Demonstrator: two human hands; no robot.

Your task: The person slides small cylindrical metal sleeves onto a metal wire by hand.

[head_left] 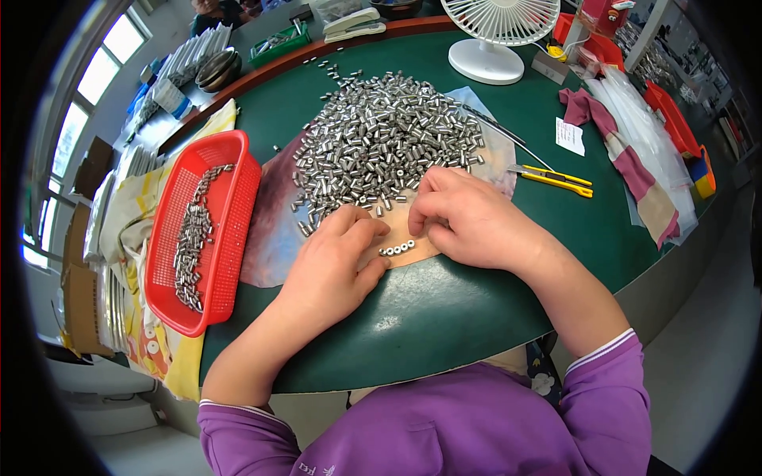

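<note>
Sorting step, mid-frame: left hand (333, 262) and right hand (468, 218), fingers curled and pressing down, line up a short row of metal sleeves (397, 248) below the big pile (381, 135). Next likely: sweep them left to the red basket (226, 147).

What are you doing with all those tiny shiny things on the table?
A person in purple sleeves works at a green table. Both hands rest on a tan sheet, the left hand and right hand closing around a short row of small metal sleeves stood on end between them. Just beyond lies a big heap of the same metal pieces. To the left, a red mesh basket holds more, laid in a line. A yellow utility knife lies to the right.
</note>
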